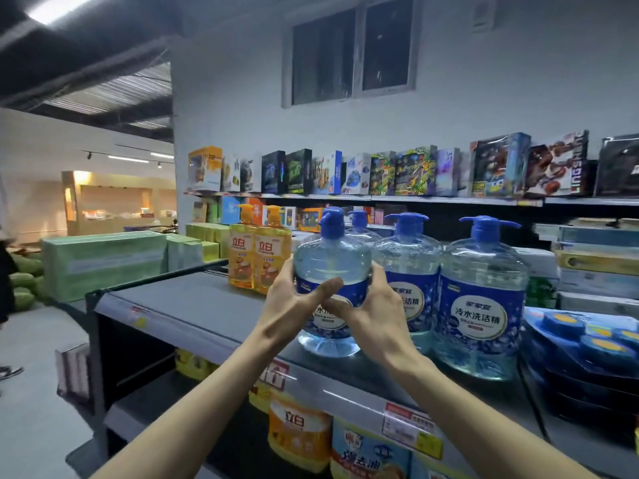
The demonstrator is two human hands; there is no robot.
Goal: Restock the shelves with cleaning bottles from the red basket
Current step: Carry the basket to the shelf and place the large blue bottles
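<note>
While setting the blue-capped pump bottle (332,257) of clear dish detergent onto the shelf (193,305), gripping it from both sides: left hand (294,302) curled round its left flank with the thumb laid across the label, right hand (373,312) wrapped round its right flank. Upright, base at or just over the front part of the shelf; cannot tell whether fully down.

Judged as the placing step, close to its end. Next, by that reading: slide it back into line with the matching bottles (480,299) just right of it, label forward, then release and fetch another. Calls for a level push and care not to knock the neighbouring pump heads.

Just left of the held bottle and a little behind, two yellow pump bottles (259,257). Farther right of it, past the matching ones, stacked blue blister packs (587,340). Above and behind it, a row of toy boxes (380,174). Below it, detergent tubs (299,433) on a lower level, partly cut off by the forearms and the frame edge.

Red basket nowhere in view. Right fingers mostly hidden behind the bottle; label text largely covered by the thumbs.
</note>
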